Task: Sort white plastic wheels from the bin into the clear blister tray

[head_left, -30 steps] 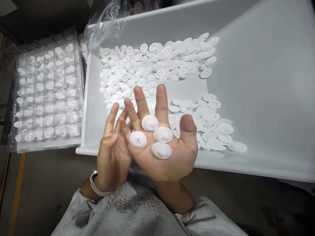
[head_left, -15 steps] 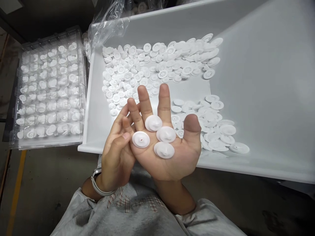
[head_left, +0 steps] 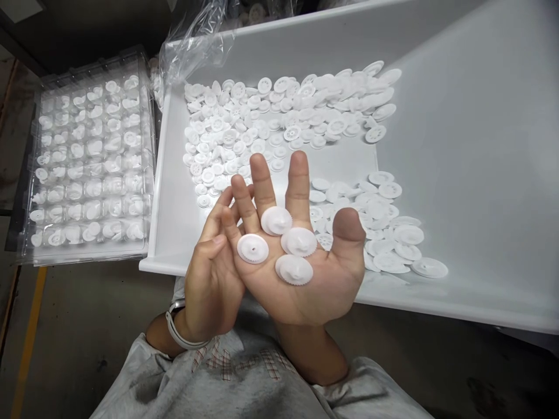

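My right hand [head_left: 305, 285] is palm up over the near edge of the tray, its fingers spread. Several white plastic gears [head_left: 294, 269] rest on its palm and finger bases, hubs up on most; the leftmost one [head_left: 253, 248] shows a small centre hole. Against its little-finger side is my left hand [head_left: 213, 291], which wears a pale wrist band [head_left: 181, 334]. The left thumb stands apart from the fingers, and those fingers are partly hidden behind the right hand. I see nothing held in the left hand.
A big light-grey tray [head_left: 471, 174] holds a wide pile of white gears [head_left: 262, 116] and a smaller heap [head_left: 393, 233] at right. To the left stands a clear compartment tray [head_left: 89, 166] filled with white parts. Clear plastic film [head_left: 196, 49] drapes over the back-left corner.
Both hands have shifted slightly right in view, as have the trays. My left thumb has drawn a little away from the leftmost gear. The gears keep their places on my right palm.
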Demonstrator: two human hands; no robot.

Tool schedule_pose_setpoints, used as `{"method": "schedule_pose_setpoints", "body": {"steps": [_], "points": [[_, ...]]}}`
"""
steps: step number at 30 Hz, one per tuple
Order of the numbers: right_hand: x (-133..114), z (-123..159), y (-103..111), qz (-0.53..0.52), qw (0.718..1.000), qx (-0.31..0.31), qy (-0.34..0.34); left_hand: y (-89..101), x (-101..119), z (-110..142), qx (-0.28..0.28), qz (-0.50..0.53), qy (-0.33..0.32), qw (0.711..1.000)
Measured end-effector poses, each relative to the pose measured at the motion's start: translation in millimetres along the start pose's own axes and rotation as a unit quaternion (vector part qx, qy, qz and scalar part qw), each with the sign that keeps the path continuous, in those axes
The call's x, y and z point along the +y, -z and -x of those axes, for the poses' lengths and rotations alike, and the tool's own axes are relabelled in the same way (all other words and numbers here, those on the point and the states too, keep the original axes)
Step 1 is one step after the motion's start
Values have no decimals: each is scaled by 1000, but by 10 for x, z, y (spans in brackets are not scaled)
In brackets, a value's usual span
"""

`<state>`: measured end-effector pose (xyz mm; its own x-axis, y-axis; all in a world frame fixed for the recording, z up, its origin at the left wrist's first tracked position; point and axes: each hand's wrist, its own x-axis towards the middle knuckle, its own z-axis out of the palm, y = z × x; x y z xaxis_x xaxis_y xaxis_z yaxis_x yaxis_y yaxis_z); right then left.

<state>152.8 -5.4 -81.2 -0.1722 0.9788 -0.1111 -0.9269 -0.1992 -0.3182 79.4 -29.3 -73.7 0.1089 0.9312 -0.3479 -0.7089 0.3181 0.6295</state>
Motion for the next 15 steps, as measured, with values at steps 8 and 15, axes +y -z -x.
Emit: {"method": "schedule_pose_setpoints", "body": {"steps": [8, 15], "points": [[13, -2, -4, 6, 1000, 6, 6, -25, 13, -22, 23, -3, 16, 1000], [17, 9, -10, 15, 1000, 16, 7, -28, 14, -53, 28, -23, 27, 999]]}}
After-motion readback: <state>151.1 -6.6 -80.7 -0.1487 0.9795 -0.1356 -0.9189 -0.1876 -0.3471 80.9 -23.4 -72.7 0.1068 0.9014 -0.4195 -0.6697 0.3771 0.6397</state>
